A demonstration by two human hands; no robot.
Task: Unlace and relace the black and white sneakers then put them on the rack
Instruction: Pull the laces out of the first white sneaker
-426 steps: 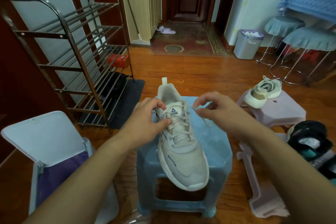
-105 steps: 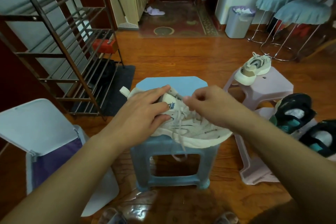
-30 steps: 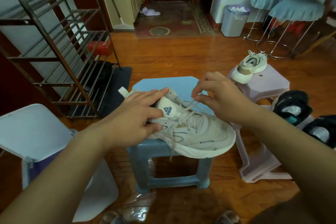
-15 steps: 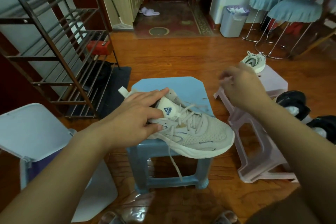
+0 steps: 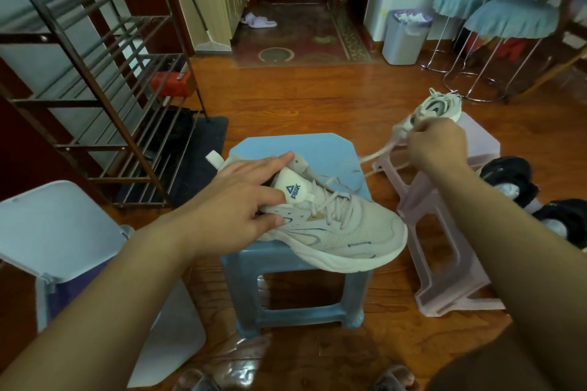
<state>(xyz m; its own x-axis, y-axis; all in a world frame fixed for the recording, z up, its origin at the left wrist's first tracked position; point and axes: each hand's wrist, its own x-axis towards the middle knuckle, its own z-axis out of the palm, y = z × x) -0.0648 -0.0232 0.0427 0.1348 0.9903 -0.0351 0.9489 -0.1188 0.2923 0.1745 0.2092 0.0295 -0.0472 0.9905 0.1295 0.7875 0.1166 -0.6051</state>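
An off-white sneaker [image 5: 336, 232] lies on a blue plastic stool [image 5: 295, 149], toe pointing right. My left hand [image 5: 241, 200] grips its collar and heel, holding it down. My right hand [image 5: 436, 149] is raised to the right and pinches the shoe's lace [image 5: 378, 154], which runs taut from the eyelets. A second off-white sneaker [image 5: 435, 108] sits on a pink stool [image 5: 444, 232] behind my right hand. Black sneakers [image 5: 508, 178] with white insides lie on the floor at the right. The metal shoe rack [image 5: 104, 82] stands at the left.
A white lidded bin [image 5: 63, 244] with a purple liner stands near my left arm. A dark mat [image 5: 203, 149] lies under the rack. A grey waste bin [image 5: 405, 38] and two covered round stools [image 5: 508, 22] stand at the back right.
My right hand has pulled the lace out to the right, away from the shoe, and the lace now runs taut. My left hand has stayed on the shoe's collar.
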